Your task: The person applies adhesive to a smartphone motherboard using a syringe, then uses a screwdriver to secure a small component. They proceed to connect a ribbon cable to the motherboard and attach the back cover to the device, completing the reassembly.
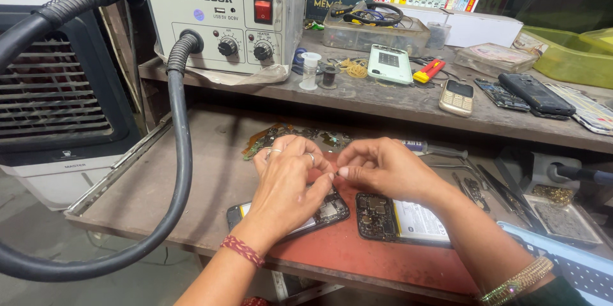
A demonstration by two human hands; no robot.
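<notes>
My left hand point(287, 181) and my right hand point(383, 169) meet fingertip to fingertip above a red work mat point(357, 252). They pinch something tiny between them; it is too small to identify. Under my left hand lies an opened phone point(322, 213) with its circuit board exposed. Beside it, below my right hand, lies a second opened phone point(399, 218) showing a board and a white battery. My left wrist wears a red thread band, my right wrist gold bangles.
A hot-air rework station point(223, 15) stands on the upper shelf, its black hose point(182, 153) looping down at left. Phones point(456, 97), a green case point(389, 63), solder spools and parts boxes crowd the shelf. Tweezers point(504, 188) and loose boards point(268, 137) lie nearby.
</notes>
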